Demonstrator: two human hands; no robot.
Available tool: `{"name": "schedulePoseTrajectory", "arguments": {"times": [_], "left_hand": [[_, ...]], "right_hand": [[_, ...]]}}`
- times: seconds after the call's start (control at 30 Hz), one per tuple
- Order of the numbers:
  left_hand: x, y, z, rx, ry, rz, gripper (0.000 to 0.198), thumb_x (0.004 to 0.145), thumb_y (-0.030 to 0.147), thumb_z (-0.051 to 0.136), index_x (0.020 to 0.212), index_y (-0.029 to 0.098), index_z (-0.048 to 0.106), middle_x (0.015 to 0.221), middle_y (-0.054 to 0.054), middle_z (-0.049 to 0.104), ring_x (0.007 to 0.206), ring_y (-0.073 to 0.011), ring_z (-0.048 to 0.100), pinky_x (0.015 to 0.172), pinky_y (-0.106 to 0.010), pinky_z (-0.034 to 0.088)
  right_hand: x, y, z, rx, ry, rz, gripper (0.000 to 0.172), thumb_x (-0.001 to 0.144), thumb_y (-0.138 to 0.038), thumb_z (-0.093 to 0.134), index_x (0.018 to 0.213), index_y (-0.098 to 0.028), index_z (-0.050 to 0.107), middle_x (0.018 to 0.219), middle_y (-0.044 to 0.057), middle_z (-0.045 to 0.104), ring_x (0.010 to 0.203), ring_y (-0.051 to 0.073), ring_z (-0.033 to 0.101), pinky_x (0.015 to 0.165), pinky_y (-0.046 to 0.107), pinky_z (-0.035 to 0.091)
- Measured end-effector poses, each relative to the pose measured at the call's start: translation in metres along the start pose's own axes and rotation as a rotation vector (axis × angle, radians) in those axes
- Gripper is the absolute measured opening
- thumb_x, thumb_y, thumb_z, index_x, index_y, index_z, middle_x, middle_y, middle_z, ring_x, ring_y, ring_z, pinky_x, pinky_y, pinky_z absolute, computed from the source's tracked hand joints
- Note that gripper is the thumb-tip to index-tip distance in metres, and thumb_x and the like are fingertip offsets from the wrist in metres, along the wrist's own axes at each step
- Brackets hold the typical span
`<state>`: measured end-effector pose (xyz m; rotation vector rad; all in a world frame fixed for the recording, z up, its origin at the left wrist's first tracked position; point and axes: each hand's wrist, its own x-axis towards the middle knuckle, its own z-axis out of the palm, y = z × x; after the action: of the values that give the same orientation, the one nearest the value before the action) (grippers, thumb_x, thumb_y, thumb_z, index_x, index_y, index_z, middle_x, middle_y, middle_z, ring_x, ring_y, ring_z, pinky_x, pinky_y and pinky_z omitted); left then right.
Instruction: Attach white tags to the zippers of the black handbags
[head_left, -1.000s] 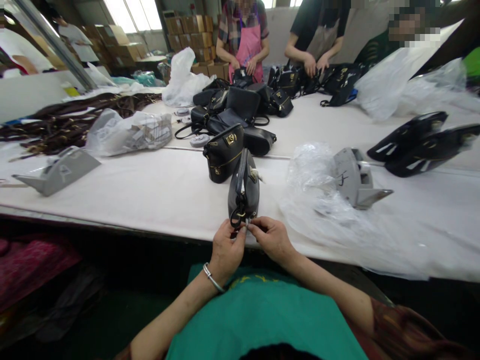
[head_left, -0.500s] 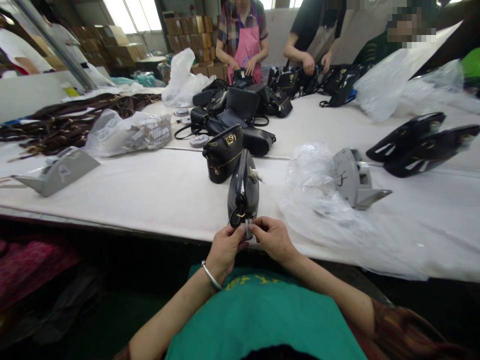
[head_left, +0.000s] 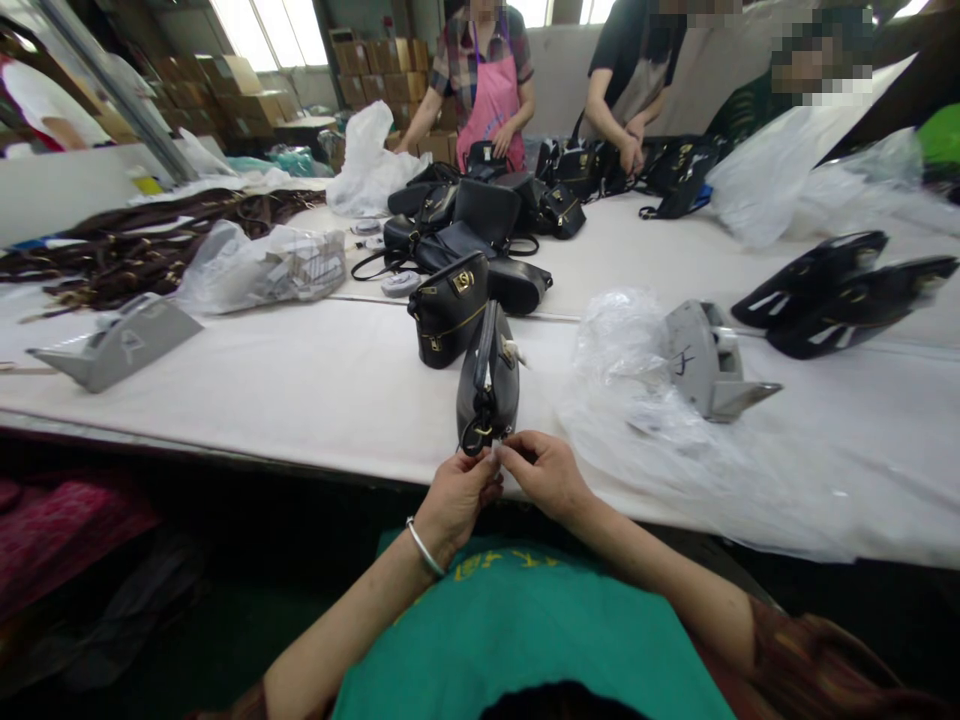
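Note:
A small black handbag [head_left: 489, 385] stands on the white table close to its front edge, its near end turned toward me. At that end my left hand [head_left: 459, 497] and my right hand [head_left: 546, 474] meet, thumbs and fingers pinched together. Between the fingertips shows a bit of a small pale strip [head_left: 496, 447], mostly hidden; I cannot make out its kind. A silver bracelet [head_left: 424, 547] circles my left wrist. Just behind the bag stands another black handbag [head_left: 448, 312] with a gold clasp and zip.
More black bags [head_left: 480, 215] are heaped at mid-table. Grey tape dispensers [head_left: 124, 345] sit left and right, the right one beside crumpled clear plastic [head_left: 622, 350]. Dark straps [head_left: 150, 235] lie far left. Across the table, co-workers handle bags; one wears a pink apron [head_left: 491, 100].
My fingertips have drawn closer together over the pale strip, so less of it shows. Across the table, the co-worker in pink has reached an arm out toward the white plastic.

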<state>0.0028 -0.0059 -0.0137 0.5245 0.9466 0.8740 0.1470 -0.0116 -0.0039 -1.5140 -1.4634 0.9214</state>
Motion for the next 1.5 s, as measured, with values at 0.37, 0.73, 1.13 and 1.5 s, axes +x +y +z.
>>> {"name": "schedulePoseTrajectory", "arguments": {"times": [0.37, 0.73, 1.13, 1.5], "left_hand": [[-0.006, 0.007, -0.003, 0.062, -0.014, -0.039, 0.038, 0.070, 0.038, 0.085, 0.090, 0.012, 0.067, 0.075, -0.002, 0.063, 0.066, -0.0099, 0.062, 0.058, -0.020, 0.051], [-0.004, 0.008, -0.001, 0.002, 0.058, -0.084, 0.040, 0.062, 0.033, 0.090, 0.088, 0.011, 0.070, 0.076, -0.002, 0.065, 0.066, -0.0099, 0.063, 0.054, -0.018, 0.051], [0.002, 0.010, -0.001, -0.156, -0.031, -0.178, 0.021, 0.074, 0.021, 0.082, 0.080, 0.010, 0.066, 0.066, 0.000, 0.061, 0.055, -0.0070, 0.058, 0.052, -0.018, 0.053], [0.006, 0.007, -0.003, -0.136, 0.027, -0.157, 0.011, 0.078, 0.011, 0.074, 0.080, 0.011, 0.063, 0.075, -0.001, 0.060, 0.056, -0.0073, 0.058, 0.052, -0.019, 0.056]], "right_hand": [[0.009, -0.003, -0.001, -0.001, -0.041, -0.008, 0.020, 0.085, -0.028, 0.059, 0.071, -0.018, 0.069, 0.065, 0.000, 0.067, 0.063, 0.015, 0.060, 0.058, 0.024, 0.042], [0.005, -0.003, -0.001, -0.167, -0.007, -0.198, 0.019, 0.087, -0.018, 0.053, 0.072, -0.019, 0.064, 0.069, 0.001, 0.061, 0.067, 0.015, 0.058, 0.063, 0.026, 0.041], [0.001, -0.008, -0.007, -0.276, -0.008, -0.284, 0.018, 0.088, -0.017, 0.053, 0.074, -0.020, 0.063, 0.072, 0.003, 0.062, 0.069, 0.017, 0.058, 0.065, 0.028, 0.042], [0.010, 0.023, -0.209, -0.514, 0.727, -0.097, 0.024, 0.087, -0.035, 0.058, 0.095, -0.018, 0.073, 0.085, 0.007, 0.071, 0.072, 0.020, 0.062, 0.071, 0.031, 0.048]]}}
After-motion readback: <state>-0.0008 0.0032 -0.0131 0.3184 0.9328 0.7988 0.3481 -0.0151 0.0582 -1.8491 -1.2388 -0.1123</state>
